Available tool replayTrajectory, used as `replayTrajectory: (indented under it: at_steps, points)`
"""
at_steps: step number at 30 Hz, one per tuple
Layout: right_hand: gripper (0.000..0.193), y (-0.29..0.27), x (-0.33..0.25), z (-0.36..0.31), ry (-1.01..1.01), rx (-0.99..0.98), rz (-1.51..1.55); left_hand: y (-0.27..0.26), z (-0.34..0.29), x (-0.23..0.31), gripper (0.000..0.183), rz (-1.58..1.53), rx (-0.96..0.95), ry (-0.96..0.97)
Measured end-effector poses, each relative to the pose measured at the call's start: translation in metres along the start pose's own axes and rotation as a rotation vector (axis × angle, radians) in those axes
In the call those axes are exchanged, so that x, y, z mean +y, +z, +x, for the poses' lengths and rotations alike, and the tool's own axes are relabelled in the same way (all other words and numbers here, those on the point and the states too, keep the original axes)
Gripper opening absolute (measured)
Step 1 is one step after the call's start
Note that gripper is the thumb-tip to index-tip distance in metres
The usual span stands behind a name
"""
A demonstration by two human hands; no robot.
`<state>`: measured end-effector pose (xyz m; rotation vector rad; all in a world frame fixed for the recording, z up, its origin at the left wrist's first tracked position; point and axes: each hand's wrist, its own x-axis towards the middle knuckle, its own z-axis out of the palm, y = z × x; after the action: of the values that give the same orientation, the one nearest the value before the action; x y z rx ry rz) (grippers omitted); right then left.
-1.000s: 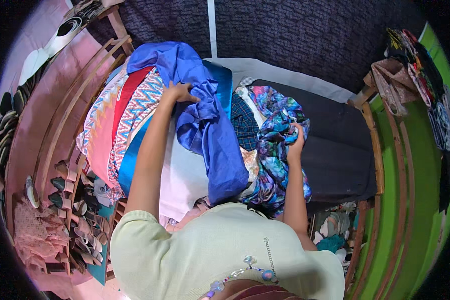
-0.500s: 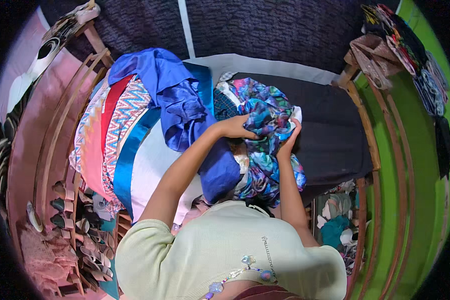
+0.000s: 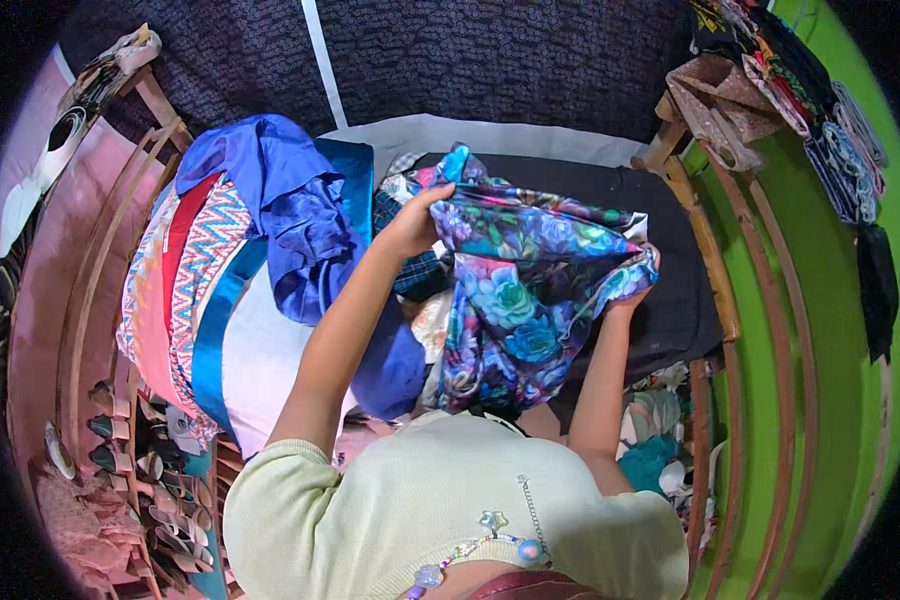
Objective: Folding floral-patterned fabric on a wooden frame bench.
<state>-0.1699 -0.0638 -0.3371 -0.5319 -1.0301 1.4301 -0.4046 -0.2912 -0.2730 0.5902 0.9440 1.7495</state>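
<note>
Bunched a moment ago, the floral garment (image 3: 515,310) is now raised and drawn out wide between both hands, its printed front spread toward the viewer. The left hand (image 3: 415,225) pinches the upper left edge, thumb and fingers closed together on the fabric. The right hand (image 3: 635,285) grips the opposite corner from below; part of it is hidden by the cloth, so how each finger lies I cannot tell. Between them the garment sags in folds, showing large blue and purple succulent-like rosettes, its lower part hanging in front of the person's chest.

Just beyond its left side are a dark plaid cloth (image 3: 420,277) and a rumpled royal-blue satin cloth (image 3: 270,190). Farther left, overlapping fabrics fan out: a white cloth (image 3: 270,360), a turquoise satin cloth (image 3: 220,312), a zigzag-patterned cloth (image 3: 210,235) and a red cloth (image 3: 185,225). To the right of the garment stretches a black-covered surface (image 3: 680,290) with a wooden frame (image 3: 708,240). Below, the person wears a pale green top (image 3: 390,490) and a beaded necklace (image 3: 428,577). Shoes (image 3: 175,520) crowd the lower left; a green wall (image 3: 840,420) closes the right.
</note>
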Motion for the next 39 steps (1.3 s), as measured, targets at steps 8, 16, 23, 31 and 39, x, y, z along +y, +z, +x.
replayTrajectory:
  at_steps: [8,16,23,31,39]
  points:
    - [0.036,-0.028,-0.036,0.05,0.138,-1.117,-0.727,-0.037,0.033,-0.018,0.051,0.705,0.366,-0.123]
    - [0.026,-0.02,0.011,0.08,0.422,-0.754,-0.221,-0.071,0.04,-0.082,0.07,1.186,0.776,-0.112]
    - [0.031,-0.011,0.006,0.089,0.514,-0.739,0.199,-0.017,0.041,-0.051,0.036,1.109,0.893,0.386]
    - [0.043,-0.007,-0.024,0.095,0.52,-0.746,0.319,0.09,0.055,-0.022,0.021,1.218,0.839,0.808]
    - [0.046,0.004,-0.032,0.071,0.463,-0.88,0.323,0.168,0.088,-0.086,0.031,1.234,0.316,0.595]
